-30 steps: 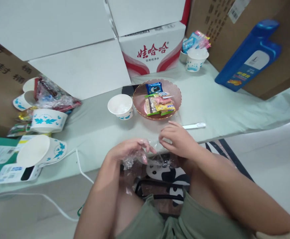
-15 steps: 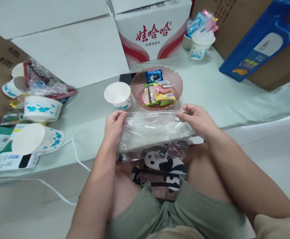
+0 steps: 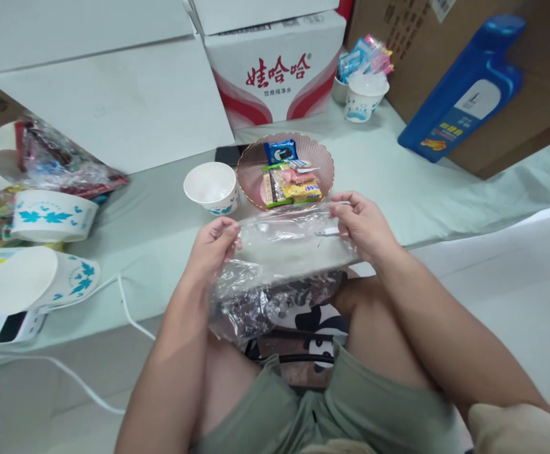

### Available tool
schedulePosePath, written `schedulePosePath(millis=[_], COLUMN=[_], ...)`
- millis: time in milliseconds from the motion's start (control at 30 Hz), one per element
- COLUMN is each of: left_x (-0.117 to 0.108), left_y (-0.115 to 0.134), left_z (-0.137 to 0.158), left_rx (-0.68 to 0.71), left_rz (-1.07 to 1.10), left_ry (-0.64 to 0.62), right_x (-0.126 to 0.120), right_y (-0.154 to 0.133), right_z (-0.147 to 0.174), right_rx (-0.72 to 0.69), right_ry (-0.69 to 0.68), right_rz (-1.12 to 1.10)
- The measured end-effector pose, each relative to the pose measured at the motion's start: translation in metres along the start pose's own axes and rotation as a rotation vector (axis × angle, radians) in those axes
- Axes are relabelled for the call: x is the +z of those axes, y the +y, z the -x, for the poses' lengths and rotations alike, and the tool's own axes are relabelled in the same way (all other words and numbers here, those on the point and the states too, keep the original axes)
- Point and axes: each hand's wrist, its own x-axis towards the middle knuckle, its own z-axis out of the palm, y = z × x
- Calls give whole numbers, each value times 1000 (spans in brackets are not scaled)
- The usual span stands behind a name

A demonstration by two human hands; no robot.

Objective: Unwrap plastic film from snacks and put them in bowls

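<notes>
A clear, crinkled plastic bag (image 3: 275,252) is stretched between my two hands over the table's front edge. My left hand (image 3: 218,246) pinches its left upper corner between thumb and fingers. At the right upper corner, my right hand (image 3: 357,224) is closed on the film, and a small white strip shows by those fingertips. The bag's lower part hangs above my lap. Just beyond it stands a pink fluted bowl (image 3: 324,180) with several wrapped snacks (image 3: 286,180) inside. A white paper bowl (image 3: 213,186) sits left of that, near my left hand.
Paper bowls (image 3: 55,217), plastic packaging (image 3: 62,154) and a white cable (image 3: 130,309) lie at the left. White cartons (image 3: 114,107) line the back. At the right are a paper cup (image 3: 364,98) holding packets and a blue bottle (image 3: 464,94) against a brown box.
My left hand has loosened and turned a little, and the bag hangs lower and slacker on that side. The whole view has shifted slightly, with things at the left moving outward.
</notes>
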Motion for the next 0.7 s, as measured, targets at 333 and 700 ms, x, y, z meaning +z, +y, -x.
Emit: schedulePosePath(millis=[333,700], left_x=[-19,-19], left_y=[-3,-7], left_z=[-9,-11], left_rx=[41,112], left_rz=[31,-37], left_ry=[112,44], right_x=[-12,-3], right_y=[3,-7], right_z=[-14,12], right_rx=[-165,281], right_ry=[314,-400], right_rz=[-77,-144])
